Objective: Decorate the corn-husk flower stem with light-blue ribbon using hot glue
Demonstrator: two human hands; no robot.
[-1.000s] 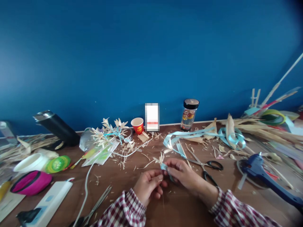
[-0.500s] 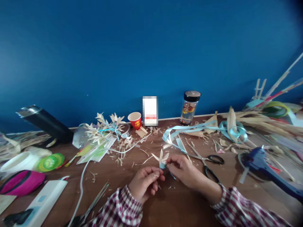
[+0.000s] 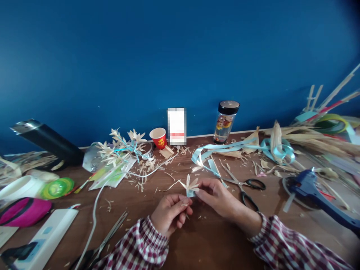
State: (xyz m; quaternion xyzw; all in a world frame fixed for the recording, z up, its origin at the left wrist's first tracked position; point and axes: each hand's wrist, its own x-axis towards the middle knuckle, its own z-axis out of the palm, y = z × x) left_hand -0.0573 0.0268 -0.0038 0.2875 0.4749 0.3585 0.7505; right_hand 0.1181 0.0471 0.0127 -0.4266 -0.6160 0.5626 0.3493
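Observation:
A small pale flower made of dried husk petals (image 3: 191,183) stands upright between my hands. Light-blue ribbon (image 3: 190,194) wraps its base. Below it, my left hand (image 3: 171,214) is closed, thumb and forefinger pinching the flower's lower end; the stem itself is hidden by the fingers. My right hand (image 3: 218,197) pinches the ribbon at the right side of the base, with its fingertips partly out of sight. Beyond my right hand, open scissors (image 3: 239,183) with black handles lie on the table. A long light-blue ribbon (image 3: 205,150) curls behind them.
A bunch of finished husk flowers (image 3: 123,146), a red paper cup (image 3: 158,138) and a glass bottle (image 3: 225,122) line the wall. On the right lies a blue glue gun (image 3: 315,191). A second pair of scissors (image 3: 112,228), a white cable (image 3: 94,217) and a power strip (image 3: 47,240) are left.
The view has shifted slightly. My left fingers stay pinched under the flower, and my right hand has moved a little upward while keeping its pinch at the ribbon-wrapped base.

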